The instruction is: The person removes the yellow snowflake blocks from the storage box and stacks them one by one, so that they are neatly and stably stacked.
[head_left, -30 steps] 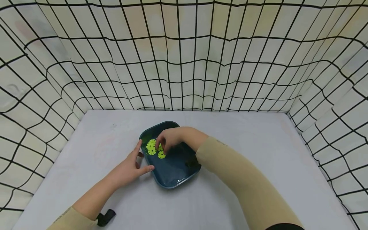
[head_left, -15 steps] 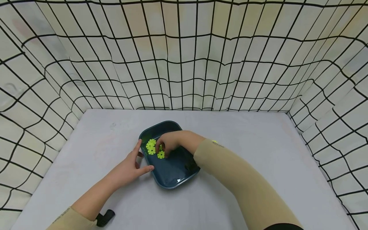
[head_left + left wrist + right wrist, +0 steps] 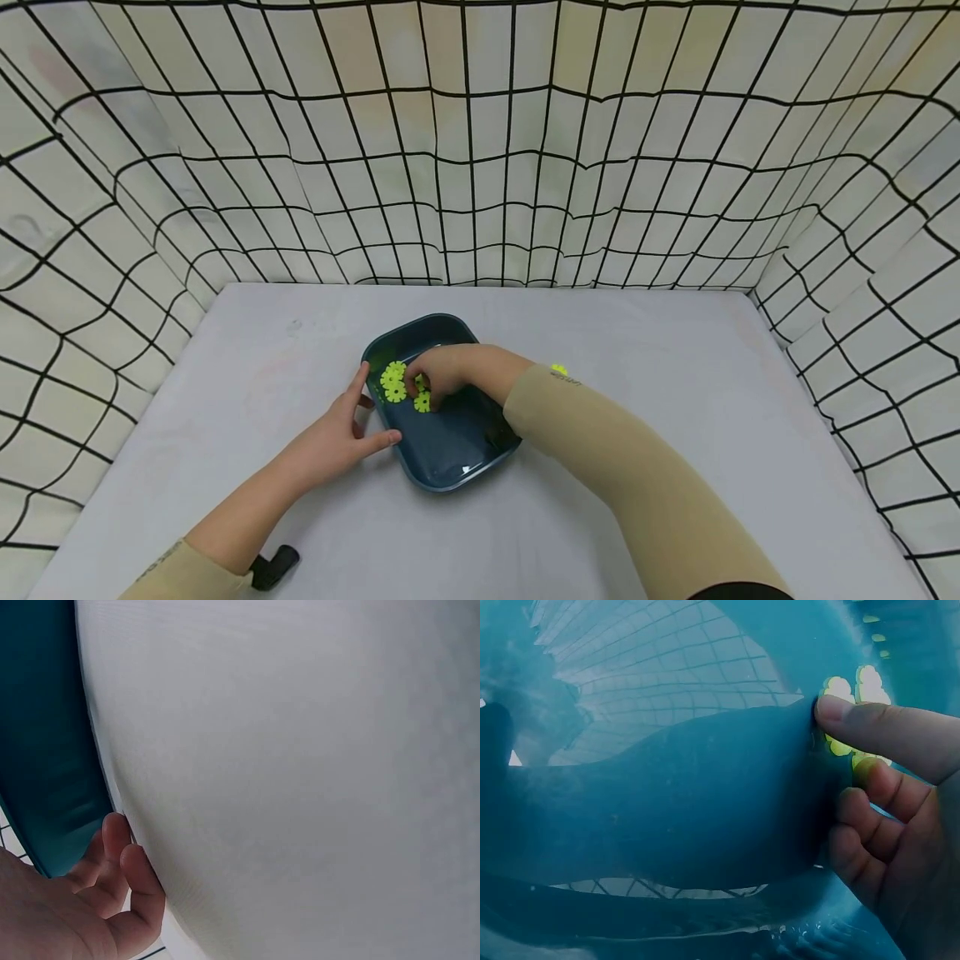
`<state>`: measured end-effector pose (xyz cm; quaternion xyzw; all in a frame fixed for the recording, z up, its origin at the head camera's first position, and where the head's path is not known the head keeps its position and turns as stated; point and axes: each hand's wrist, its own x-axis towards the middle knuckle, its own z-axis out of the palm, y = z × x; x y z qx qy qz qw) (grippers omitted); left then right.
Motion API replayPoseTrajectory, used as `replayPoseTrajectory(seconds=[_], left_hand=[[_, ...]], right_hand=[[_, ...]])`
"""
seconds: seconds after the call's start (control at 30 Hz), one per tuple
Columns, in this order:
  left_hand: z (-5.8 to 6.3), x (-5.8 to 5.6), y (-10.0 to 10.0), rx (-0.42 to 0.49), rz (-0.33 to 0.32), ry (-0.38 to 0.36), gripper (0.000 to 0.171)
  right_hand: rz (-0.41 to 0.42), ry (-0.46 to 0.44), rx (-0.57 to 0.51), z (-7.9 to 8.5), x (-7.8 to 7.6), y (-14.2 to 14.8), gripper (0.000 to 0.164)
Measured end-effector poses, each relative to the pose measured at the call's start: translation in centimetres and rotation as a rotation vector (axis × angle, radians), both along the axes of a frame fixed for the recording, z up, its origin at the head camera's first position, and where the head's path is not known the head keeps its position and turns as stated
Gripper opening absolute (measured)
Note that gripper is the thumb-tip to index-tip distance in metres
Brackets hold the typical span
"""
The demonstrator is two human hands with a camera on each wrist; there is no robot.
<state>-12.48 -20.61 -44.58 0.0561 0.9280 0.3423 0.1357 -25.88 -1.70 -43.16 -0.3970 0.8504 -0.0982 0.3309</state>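
Observation:
A dark teal tray (image 3: 450, 450), rounded at its corners, stands on the white table. Several yellow-green flower-shaped discs (image 3: 393, 382) lie together toward its left end. My right hand (image 3: 442, 371) reaches into the tray, its thumb and index finger pinching at a flower-shaped disc (image 3: 422, 402) right of the cluster. In the right wrist view, the thumb overlaps the bright discs (image 3: 838, 742) and the other fingers are curled. My left hand (image 3: 341, 442) is spread along the tray's left side, with index fingertip and thumb tip at the rim (image 3: 97, 742); its other fingers hang outside.
Another yellow-green piece (image 3: 558, 368) shows just beyond my right sleeve, mostly hidden. A black wrist fitting (image 3: 276, 568) sits by my left sleeve. White walls covered with black netting (image 3: 480, 183) surround the table's back and sides.
My right hand has shifted slightly down and right inside the tray, and the disc under its fingers has tilted a little. A yellow piece has come into sight behind the right sleeve.

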Motion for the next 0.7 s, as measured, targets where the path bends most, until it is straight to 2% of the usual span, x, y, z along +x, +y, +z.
replayPoseTrajectory(seconds=[0.47,0.7], left_hand=[[0.00,-0.05,-0.07,0.006,0.006,-0.010,0.118],[-0.06,0.02,-0.15,0.000,0.006,-0.012,0.118]], right_hand=[[0.002,0.003,0.041,0.44,0.23,0.11,0.025],[0.009,0.037,0.037,0.37,0.15,0.62,0.028]])
